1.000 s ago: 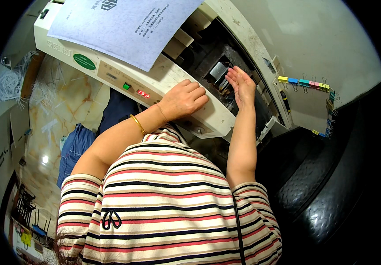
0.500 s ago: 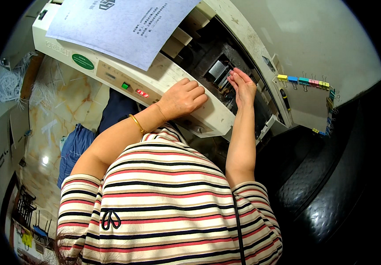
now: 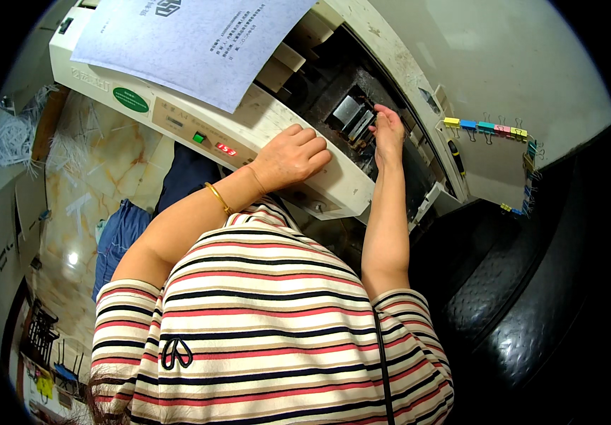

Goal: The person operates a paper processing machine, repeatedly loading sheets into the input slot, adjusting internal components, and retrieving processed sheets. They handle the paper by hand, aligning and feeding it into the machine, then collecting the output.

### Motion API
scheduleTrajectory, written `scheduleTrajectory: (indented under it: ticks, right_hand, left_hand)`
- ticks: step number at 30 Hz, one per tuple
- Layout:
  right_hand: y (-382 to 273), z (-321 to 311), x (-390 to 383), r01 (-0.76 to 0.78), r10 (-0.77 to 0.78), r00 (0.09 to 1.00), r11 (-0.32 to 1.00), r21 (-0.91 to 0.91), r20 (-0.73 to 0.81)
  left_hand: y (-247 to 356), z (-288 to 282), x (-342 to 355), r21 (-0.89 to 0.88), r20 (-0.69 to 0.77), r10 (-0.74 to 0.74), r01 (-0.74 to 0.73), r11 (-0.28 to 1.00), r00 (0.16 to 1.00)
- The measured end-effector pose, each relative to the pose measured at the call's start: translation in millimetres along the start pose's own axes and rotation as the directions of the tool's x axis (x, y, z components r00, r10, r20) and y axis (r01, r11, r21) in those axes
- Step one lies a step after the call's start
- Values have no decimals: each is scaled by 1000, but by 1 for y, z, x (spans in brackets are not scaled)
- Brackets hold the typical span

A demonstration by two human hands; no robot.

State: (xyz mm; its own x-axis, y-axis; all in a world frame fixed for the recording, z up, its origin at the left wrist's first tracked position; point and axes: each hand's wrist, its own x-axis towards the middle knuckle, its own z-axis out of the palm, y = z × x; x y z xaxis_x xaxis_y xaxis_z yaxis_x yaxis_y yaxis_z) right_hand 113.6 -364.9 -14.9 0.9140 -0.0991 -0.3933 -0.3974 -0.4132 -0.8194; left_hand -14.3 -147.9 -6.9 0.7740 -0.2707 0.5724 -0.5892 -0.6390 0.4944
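Marbled tan floor [image 3: 93, 184] shines at my left, with white paper shreds [image 3: 12, 134] heaped beside it and a piece of blue denim [image 3: 123, 234] lower down. Next comes the long off-white machine [image 3: 93, 78], slanting across in front of the person; a pale printed sheet [image 3: 192, 60] lies over its top at the left. Farther right, colourful binder clips [image 3: 486, 129] line the edge of a panel by the grey wall [image 3: 553, 85].

The left hand [image 3: 295, 159] rests curled on the machine's front rim, knuckles up; its fingertips are tucked under, so I cannot tell whether it grips anything. The right hand [image 3: 389, 134] is over the open dark well, thumb and fingers bent with a narrow gap, just beside a metal block [image 3: 349, 112]; whether they pinch or touch something, I cannot tell.

The sheet is faintly mottled and smooth-edged, a gold bangle [image 3: 218, 199] rings the left wrist, and the block is flat-faced, silvery, amid grimy dark metal.
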Motion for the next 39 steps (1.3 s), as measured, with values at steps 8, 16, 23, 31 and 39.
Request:
scheduleTrajectory:
  ticks: [8, 16, 23, 31, 39]
  right_hand:
    - [13, 1, 10, -53, 59, 988, 997, -51, 141]
    - [23, -5, 14, 175, -153, 984, 926, -335, 91]
    - [11, 2, 8, 165, -179, 984, 940, -299, -20]
    - [16, 1, 10, 33, -33, 999, 998, 57, -4]
    - [-5, 2, 2, -62, 47, 994, 987, 148, 97]
  left_hand:
    - [-1, 1, -2, -18, 10, 4, -4, 1000, 1000]
    - [-1, 3, -3, -21, 21, 12, -11, 1000, 1000]
    - [-2, 3, -4, -14, 21, 6, -6, 1000, 1000]
    - [-1, 2, -1, 14, -6, 12, -12, 1000, 1000]
    - [-1, 3, -1, 14, -10, 9, -9, 1000, 1000]
